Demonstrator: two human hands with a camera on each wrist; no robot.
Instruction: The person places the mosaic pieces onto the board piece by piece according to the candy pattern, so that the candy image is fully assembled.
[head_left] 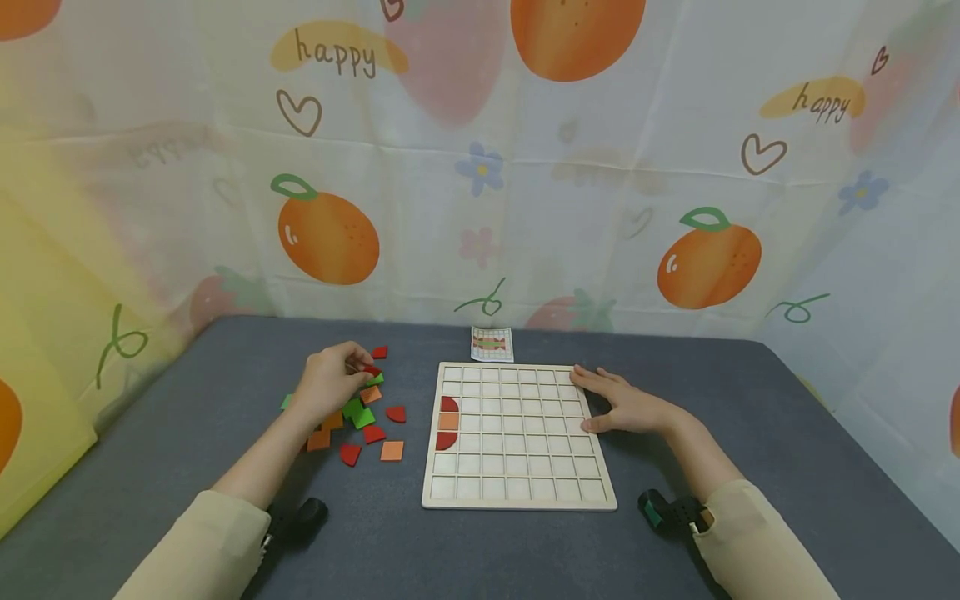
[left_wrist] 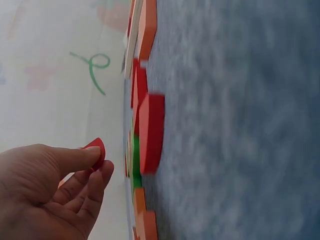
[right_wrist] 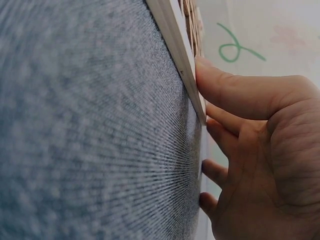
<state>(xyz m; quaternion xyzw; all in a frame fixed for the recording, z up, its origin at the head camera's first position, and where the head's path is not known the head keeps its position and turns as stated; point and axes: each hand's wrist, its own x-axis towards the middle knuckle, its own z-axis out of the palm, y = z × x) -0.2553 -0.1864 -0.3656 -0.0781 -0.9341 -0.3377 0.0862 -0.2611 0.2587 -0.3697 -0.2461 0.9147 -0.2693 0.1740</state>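
11 o'clock: we're reading "happy" point(head_left: 335, 52) on white fruit-print fabric point(head_left: 420, 183) | left hand point(head_left: 330, 381) pinching red curved-edged tile point(left_wrist: 99, 143) | right hand point(head_left: 630, 406), fingers apart, touching pale wooden grid board point(head_left: 517, 465)

Screened-off table nook, wider room hidden: fruit-print cloth point(head_left: 585, 208) behind and beside dark grey tabletop point(head_left: 495, 552).

Red piece point(left_wrist: 101, 144) pinched; gridded board point(head_left: 516, 442) flat, part-filled.

pieces point(head_left: 392, 451) — red, green, orange | board point(head_left: 516, 465) — pale, gridded | tabletop point(head_left: 375, 542) dark grey | backdrop point(head_left: 420, 208) fruit-printed
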